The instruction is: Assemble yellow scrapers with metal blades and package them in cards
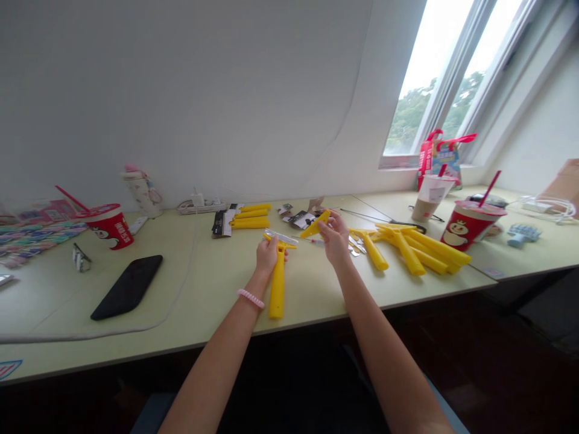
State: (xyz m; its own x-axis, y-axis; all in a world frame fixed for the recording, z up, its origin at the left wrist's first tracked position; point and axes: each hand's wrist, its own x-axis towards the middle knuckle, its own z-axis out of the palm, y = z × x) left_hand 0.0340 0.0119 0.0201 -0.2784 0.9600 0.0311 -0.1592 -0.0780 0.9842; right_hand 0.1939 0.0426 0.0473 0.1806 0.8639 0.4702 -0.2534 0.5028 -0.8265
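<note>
My left hand (266, 255) is closed round the head of a yellow scraper (277, 289), whose handle points toward the table's front edge. A metal blade (281, 236) lies across the top of that head. My right hand (335, 236) pinches a flat yellow piece (315, 225), held tilted a little to the right of the scraper and apart from it. Loose metal blades (357, 246) lie just right of my right hand, beside a pile of yellow handles (409, 250). Black-and-white cards (301, 219) rest behind my hands.
Packaged yellow tools (251, 223) and a power strip (201, 207) lie at the back. On the left are a black phone (128, 288), a red cup (111, 228) and a cable. Another red cup (470, 226) and a brown drink (427, 202) stand at the right.
</note>
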